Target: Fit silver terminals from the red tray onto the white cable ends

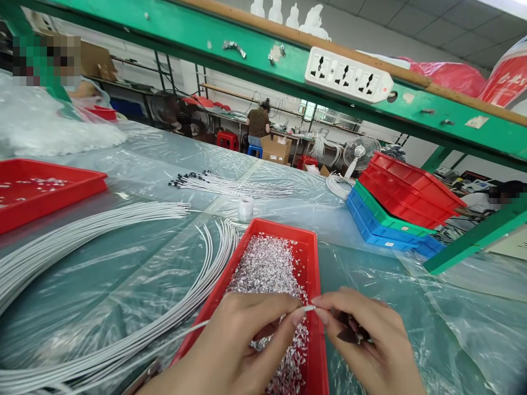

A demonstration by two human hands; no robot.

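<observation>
My left hand (242, 343) pinches the end of a thin white wire (193, 328) between thumb and forefinger, just above a red tray (313, 258) filled with several small shiny metal pieces (267, 269). My right hand (370, 345) meets it fingertip to fingertip at the wire's tip (309, 309), pinching a small piece there and holding a dark object in its palm. Both hands hover over the tray's near end. Loose white wires (123, 323) curve across the plastic-covered table to the left.
A second red tray (45, 192) lies at the left. Black-tipped wires (230, 185) and a small white roll (246, 206) lie further back. Stacked red, green and blue trays (395, 211) stand at the right. A green shelf with a power strip (348, 74) hangs overhead. People work in the background.
</observation>
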